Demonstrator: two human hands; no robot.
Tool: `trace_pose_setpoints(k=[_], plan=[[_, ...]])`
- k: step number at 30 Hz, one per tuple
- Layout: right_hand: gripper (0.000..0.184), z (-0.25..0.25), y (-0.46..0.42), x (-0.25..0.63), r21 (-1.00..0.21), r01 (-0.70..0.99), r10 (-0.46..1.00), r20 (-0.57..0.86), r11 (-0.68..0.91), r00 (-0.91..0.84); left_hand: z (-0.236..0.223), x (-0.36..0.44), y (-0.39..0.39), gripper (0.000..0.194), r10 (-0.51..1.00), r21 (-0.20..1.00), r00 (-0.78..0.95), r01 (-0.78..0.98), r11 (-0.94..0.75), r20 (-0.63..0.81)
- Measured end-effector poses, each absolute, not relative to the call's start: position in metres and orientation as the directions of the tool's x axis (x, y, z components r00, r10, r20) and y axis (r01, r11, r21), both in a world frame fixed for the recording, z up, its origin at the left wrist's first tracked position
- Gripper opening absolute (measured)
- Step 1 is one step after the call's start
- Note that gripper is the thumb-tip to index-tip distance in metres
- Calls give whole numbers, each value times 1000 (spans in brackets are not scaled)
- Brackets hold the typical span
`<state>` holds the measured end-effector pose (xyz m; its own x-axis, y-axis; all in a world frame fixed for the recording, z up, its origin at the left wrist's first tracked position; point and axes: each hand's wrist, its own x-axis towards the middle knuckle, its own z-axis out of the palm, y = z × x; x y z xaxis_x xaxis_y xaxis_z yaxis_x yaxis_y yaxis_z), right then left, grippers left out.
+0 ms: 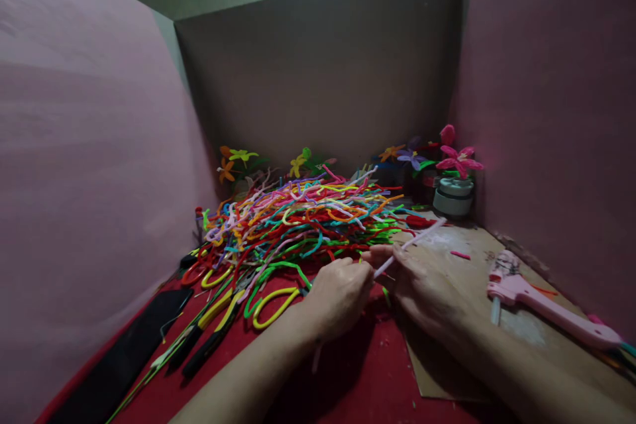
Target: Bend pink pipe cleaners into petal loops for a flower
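Observation:
A pale lilac pipe cleaner (424,235) slants up to the right from between my hands. My left hand (338,295) is closed on it, knuckles up, and a pale end pokes out below the wrist. My right hand (420,291) is curled round the same pipe cleaner beside the left, with its fingertips close to the left fist. Part of the grip is hidden behind the fingers. Just beyond my hands lies a big heap of multicoloured pipe cleaners (308,212). Yellow-handled scissors (275,308) lie left of my left hand.
Pliers (213,324) with yellow and black handles and a black flat item (129,351) lie at left. A pink glue gun (541,305) rests on the cardboard (462,278) at right. Pink pipe-cleaner flowers (460,160) stand in a grey pot (452,199). Panels enclose three sides.

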<state>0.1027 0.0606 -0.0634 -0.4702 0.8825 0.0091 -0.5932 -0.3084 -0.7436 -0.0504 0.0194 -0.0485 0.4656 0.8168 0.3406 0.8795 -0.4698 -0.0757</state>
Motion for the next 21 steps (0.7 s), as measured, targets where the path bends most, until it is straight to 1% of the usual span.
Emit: trace_pose_setpoints(k=[3, 5, 9, 11, 14, 16, 17, 19, 21], plan=[[13, -56, 69, 110, -670, -667, 901, -3, -324, -435, -53, -56, 23, 22, 824, -119, 463, 885, -450, 328], [12, -52, 75, 116, -640, -691, 905, -17, -336, -425, -53, -62, 25, 20, 810, -169, 498, 867, -468, 309], [14, -46, 83, 126, -631, -712, 913, 15, -308, -407, -45, -74, 26, 14, 767, -266, 586, 807, -527, 260], [14, -43, 85, 130, -635, -723, 926, 29, -273, -375, -38, -83, 26, 13, 770, -292, 579, 811, -508, 267], [14, -39, 86, 134, -610, -745, 928, 42, -271, -371, -26, -105, 26, 15, 796, -305, 518, 848, -433, 312], [14, -38, 87, 135, -585, -758, 924, 39, -287, -381, -20, -121, 26, 17, 816, -265, 419, 904, -335, 398], [14, -38, 87, 134, -574, -762, 922, 32, -298, -385, -17, -128, 27, 19, 822, -214, 336, 940, -265, 459], [15, -39, 85, 131, -553, -768, 919, 10, -324, -395, -9, -137, 30, 21, 821, -53, 155, 987, -151, 549], [15, -42, 80, 125, -534, -764, 907, -15, -363, -421, 3, -140, 37, 23, 796, 106, 30, 987, -117, 604]])
